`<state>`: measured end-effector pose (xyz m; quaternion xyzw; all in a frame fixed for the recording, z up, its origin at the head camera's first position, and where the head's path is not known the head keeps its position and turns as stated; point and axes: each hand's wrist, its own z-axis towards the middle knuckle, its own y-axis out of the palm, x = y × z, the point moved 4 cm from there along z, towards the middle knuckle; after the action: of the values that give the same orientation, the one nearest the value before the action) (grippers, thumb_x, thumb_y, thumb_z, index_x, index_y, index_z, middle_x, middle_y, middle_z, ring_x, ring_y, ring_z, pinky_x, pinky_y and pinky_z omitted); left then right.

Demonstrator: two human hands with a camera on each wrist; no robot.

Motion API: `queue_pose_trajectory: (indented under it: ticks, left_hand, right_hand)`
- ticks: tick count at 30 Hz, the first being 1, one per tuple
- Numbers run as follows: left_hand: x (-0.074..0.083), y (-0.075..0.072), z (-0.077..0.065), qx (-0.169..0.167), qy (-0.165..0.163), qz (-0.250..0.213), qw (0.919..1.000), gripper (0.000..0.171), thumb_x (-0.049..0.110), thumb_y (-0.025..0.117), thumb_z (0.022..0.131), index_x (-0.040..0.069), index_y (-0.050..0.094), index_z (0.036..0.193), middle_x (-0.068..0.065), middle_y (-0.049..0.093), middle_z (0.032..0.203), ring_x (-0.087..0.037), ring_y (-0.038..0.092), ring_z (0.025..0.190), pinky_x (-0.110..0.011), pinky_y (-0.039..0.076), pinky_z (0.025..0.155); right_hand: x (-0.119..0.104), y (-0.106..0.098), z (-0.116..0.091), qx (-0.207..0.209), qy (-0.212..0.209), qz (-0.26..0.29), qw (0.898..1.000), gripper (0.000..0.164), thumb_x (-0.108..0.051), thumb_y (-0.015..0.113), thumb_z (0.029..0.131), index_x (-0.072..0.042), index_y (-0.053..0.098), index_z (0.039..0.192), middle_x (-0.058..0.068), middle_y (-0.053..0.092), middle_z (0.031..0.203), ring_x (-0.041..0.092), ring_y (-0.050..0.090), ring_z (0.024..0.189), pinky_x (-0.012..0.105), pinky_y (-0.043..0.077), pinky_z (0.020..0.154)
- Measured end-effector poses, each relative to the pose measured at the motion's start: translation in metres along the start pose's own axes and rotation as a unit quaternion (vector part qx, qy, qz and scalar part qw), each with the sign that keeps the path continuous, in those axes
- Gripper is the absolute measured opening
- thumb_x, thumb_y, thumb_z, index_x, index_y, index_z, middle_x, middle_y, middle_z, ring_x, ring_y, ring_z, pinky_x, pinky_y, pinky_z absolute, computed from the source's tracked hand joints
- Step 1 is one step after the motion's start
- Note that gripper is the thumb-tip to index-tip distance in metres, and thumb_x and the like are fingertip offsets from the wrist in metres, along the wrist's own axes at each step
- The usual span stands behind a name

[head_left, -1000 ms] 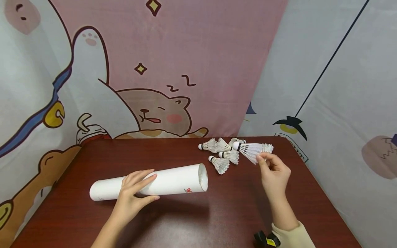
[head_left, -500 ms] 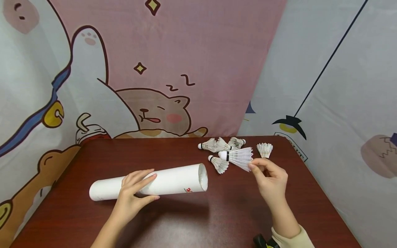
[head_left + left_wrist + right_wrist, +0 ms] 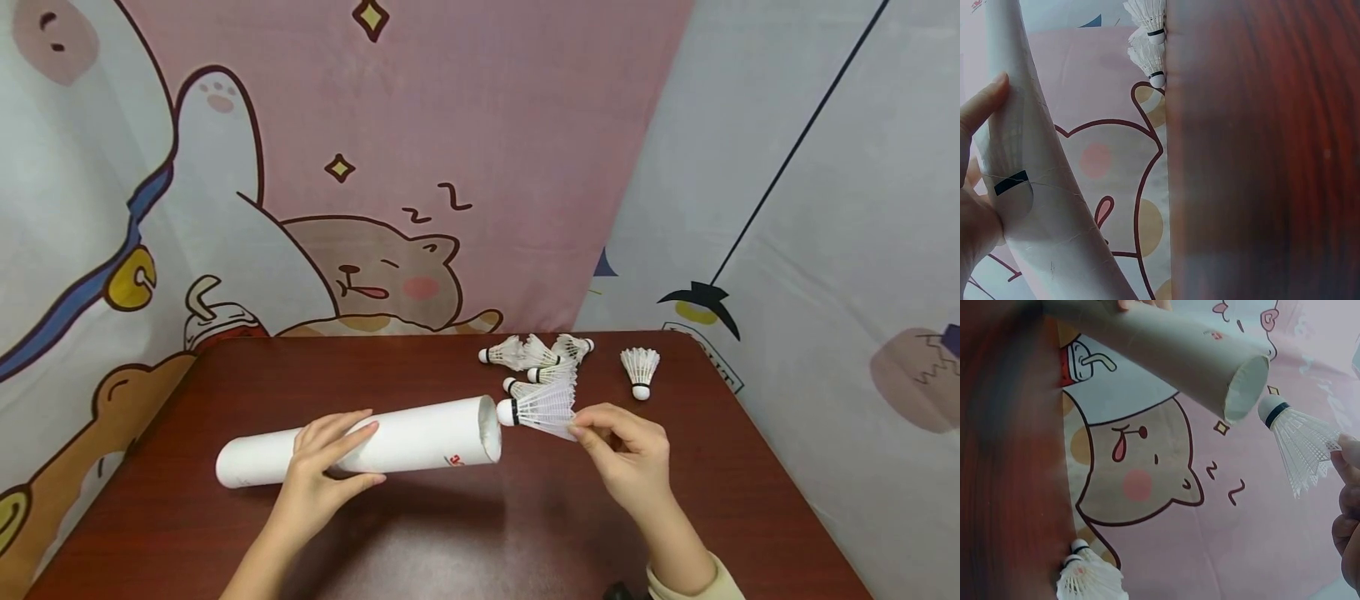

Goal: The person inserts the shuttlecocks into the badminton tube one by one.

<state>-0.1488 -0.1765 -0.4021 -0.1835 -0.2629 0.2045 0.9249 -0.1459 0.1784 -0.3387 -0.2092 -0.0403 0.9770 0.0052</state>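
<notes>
My left hand (image 3: pixel 318 467) grips a long white shuttlecock tube (image 3: pixel 427 437), fingers over the top and thumb along the underside. The tube lies across, its open end to the right and tipped slightly up. In the left wrist view, a shuttlecock shape with a dark band shows on the tube's side (image 3: pixel 1013 187). Between thumb and forefinger, my right hand (image 3: pixel 630 454) pinches the skirt edge of a white shuttlecock (image 3: pixel 546 410). Its rounded head points left, right at the tube's mouth. From the right wrist, this shuttlecock (image 3: pixel 1304 440) appears just outside the rim (image 3: pixel 1247 387).
Several feather shuttlecocks (image 3: pixel 504 353) lie clustered at the back of the brown table (image 3: pixel 337 375), partly hidden behind the held one. Another shuttlecock (image 3: pixel 640 371) lies apart at the back right. A dark object (image 3: pixel 618 592) shows at the bottom edge. Cartoon cloth hangs behind the table.
My right hand has carried the pinched shuttlecock left and toward me, from above the cluster to the tube's mouth. The lone shuttlecock at the back right is uncovered. My left hand and the tube stay put.
</notes>
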Motion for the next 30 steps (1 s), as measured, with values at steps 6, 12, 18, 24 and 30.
queue_pose_trajectory:
  ticks: [6,12,18,24,30]
  left_hand:
    - [-0.001,0.0,-0.001,-0.003,0.0,0.001,1.0,0.068,0.016,0.087,0.052,0.006,0.069,0.117,-0.017,0.063,0.119,-0.034,0.049,0.11,-0.037,0.023,0.099]
    - [-0.001,0.001,-0.001,-0.003,-0.001,-0.001,1.0,0.069,0.014,0.087,0.051,0.006,0.069,0.117,-0.018,0.063,0.119,-0.035,0.049,0.109,-0.037,0.023,0.099]
    - [0.001,0.001,-0.002,-0.008,0.0,-0.004,1.0,0.069,0.014,0.087,0.052,0.006,0.069,0.117,-0.018,0.063,0.119,-0.034,0.049,0.109,-0.037,0.023,0.099]
    - [0.001,0.001,-0.002,-0.008,0.001,-0.004,1.0,0.069,0.015,0.087,0.052,0.006,0.068,0.118,-0.018,0.063,0.119,-0.034,0.049,0.11,-0.037,0.023,0.1]
    - [0.0,0.0,-0.001,-0.008,0.003,-0.004,1.0,0.069,0.015,0.087,0.052,0.005,0.069,0.117,-0.017,0.063,0.12,-0.035,0.049,0.11,-0.037,0.023,0.1]
  right_hand:
    - [-0.003,0.013,-0.002,-0.024,-0.012,0.017,0.999,0.004,0.004,0.072,0.083,0.002,0.068,0.083,0.011,0.062,0.071,0.007,0.044,0.052,0.015,0.033,0.044]
    - [-0.003,0.022,-0.005,-0.039,-0.017,0.025,0.999,0.004,0.003,0.072,0.083,0.0,0.069,0.085,0.014,0.063,0.073,0.009,0.049,0.056,0.016,0.036,0.046]
    - [-0.001,0.032,-0.01,-0.056,-0.02,0.01,0.998,0.004,0.0,0.073,0.083,-0.002,0.07,0.085,0.011,0.064,0.072,0.009,0.05,0.057,0.017,0.039,0.048]
    - [0.0,0.041,-0.013,-0.064,-0.02,0.013,0.998,0.004,0.002,0.073,0.083,-0.002,0.07,0.084,0.01,0.064,0.071,0.011,0.052,0.057,0.017,0.04,0.049]
    - [0.005,0.049,-0.016,-0.071,-0.017,0.003,0.997,0.005,0.002,0.073,0.082,-0.001,0.07,0.083,0.01,0.065,0.072,0.012,0.056,0.06,0.018,0.043,0.051]
